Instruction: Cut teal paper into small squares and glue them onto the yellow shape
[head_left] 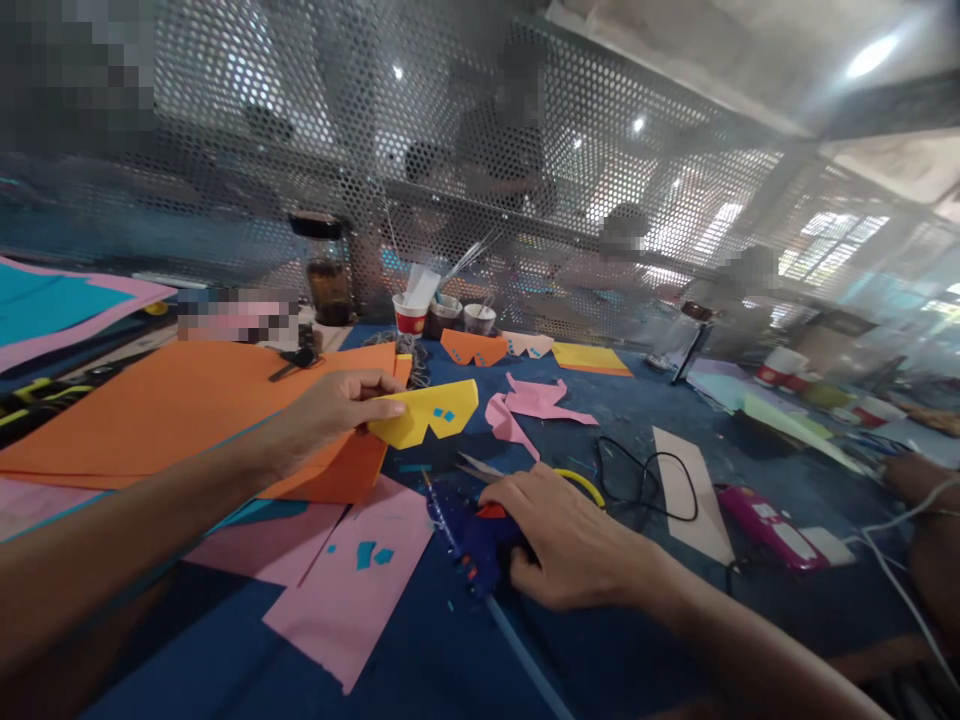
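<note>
My left hand [334,410] pinches a yellow paper cutout [427,411] with small blue squares stuck on it, holding it just above the blue table [420,650]. My right hand [559,535] lies on a blue glue gun [472,540] with an orange trigger, fingers curled round its body. Scissors with a yellow handle [577,480] lie just beyond that hand. Under my left wrist lies an orange paper sheet [172,410]. A pink sheet [352,580] with blue scraps on it rests near the glue gun.
Pink cutouts [529,405], an orange cutout [472,347] and a yellow sheet [589,357] lie farther back. Paper cups [411,315] and a dark jar [328,270] stand by a perforated metal screen [525,150]. A black cable [645,485] and pink device [765,520] lie right. Another person's arm [926,480] shows at the right edge.
</note>
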